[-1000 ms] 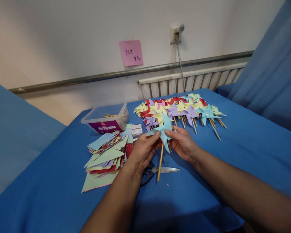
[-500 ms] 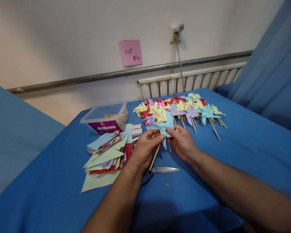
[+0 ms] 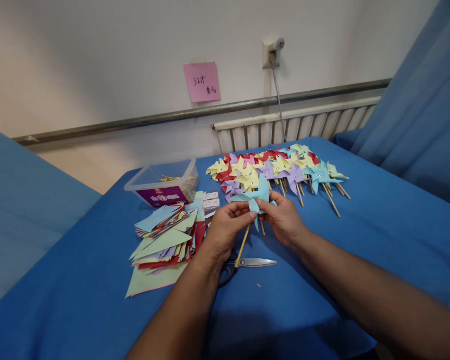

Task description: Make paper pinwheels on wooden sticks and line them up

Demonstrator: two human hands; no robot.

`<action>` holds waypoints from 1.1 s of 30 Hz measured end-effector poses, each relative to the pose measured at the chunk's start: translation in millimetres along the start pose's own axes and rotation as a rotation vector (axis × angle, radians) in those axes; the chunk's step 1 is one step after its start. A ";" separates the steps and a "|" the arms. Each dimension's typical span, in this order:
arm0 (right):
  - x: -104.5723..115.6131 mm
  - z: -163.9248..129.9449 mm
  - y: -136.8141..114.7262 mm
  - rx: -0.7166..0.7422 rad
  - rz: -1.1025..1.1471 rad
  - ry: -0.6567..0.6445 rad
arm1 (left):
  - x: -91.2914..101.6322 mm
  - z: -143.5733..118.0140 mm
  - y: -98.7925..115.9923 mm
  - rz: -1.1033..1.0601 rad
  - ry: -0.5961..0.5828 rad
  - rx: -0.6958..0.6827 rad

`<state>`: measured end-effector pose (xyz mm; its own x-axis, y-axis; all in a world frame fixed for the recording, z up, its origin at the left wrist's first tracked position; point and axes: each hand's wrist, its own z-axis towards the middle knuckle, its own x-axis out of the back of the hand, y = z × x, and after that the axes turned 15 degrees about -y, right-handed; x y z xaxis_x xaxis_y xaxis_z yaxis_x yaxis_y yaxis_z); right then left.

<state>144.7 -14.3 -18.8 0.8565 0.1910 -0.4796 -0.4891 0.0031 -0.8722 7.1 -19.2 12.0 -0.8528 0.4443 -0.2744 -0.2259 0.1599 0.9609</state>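
Between my two hands is a light blue paper pinwheel (image 3: 261,192), its wooden stick (image 3: 243,245) slanting down toward me. My left hand (image 3: 230,225) is closed on it from the left, thumb at the lower blade. From the right, my right hand (image 3: 285,217) pinches it with the thumb near the centre. The fingers behind the paper are partly hidden. Under the stick's lower end lies a pair of scissors (image 3: 257,262) on the blue cloth, dark handles to the left. Many finished-looking pinwheels (image 3: 294,175) in several colours lie just beyond my hands.
Left of my hands, a stack of coloured paper (image 3: 165,245) lies fanned out. Behind it stands a clear plastic box (image 3: 161,182) with thin sticks inside. Small white boxes (image 3: 211,200) sit beside the paper. A wall with a metal rail (image 3: 153,120) and radiator (image 3: 296,127) borders the table's back.
The pinwheel's stick has swung slightly to the right at its lower end, now crossing the scissors' pivot. Both hands keep nearly the same place and grip.
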 end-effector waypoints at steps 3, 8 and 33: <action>1.9 1.4 1.2 0.023 -0.030 0.011 | -1.5 -0.3 -1.1 0.003 -0.049 -0.025; 4.0 4.4 6.0 0.061 -0.069 0.036 | -6.8 -0.1 -3.8 0.172 0.058 -0.080; -9.7 2.6 10.5 0.114 -0.146 0.143 | -8.4 -2.7 -17.5 0.746 0.293 -0.248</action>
<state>130.8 -13.6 -23.1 0.9302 0.0391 -0.3649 -0.3668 0.1333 -0.9207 16.9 -28.1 -2.4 -0.8998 0.1043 0.4237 0.3779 -0.2992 0.8762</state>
